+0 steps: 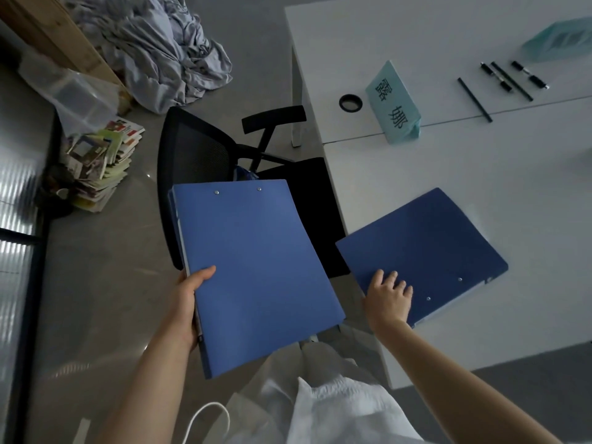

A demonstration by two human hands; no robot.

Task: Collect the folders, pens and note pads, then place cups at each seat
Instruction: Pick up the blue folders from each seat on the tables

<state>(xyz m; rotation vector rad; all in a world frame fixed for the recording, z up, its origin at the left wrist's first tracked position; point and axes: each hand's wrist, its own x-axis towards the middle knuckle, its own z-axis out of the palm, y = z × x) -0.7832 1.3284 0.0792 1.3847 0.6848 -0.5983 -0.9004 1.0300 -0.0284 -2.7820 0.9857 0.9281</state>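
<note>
Head view: I am gathering folders at the corner of a white table (448,174), and the risk is sitting in my right hand (389,298). Its fingers are lying spread and fairly flat on the near corner of a dark blue folder (423,251) that is resting on the table, one corner overhanging the edge; I am pressing rather than gripping, so a careless drag could be sending it off onto the black chair (224,161) or the floor. My left hand (192,302) is clamping the edge of a lighter blue folder (256,270), thumb on top, fingers probably curled beneath, hidden. That folder is hanging in the air over the chair, held by one side, so it could be sagging or slipping. Pens (509,80) are waiting farther along the table, near a name card (392,104).
</note>
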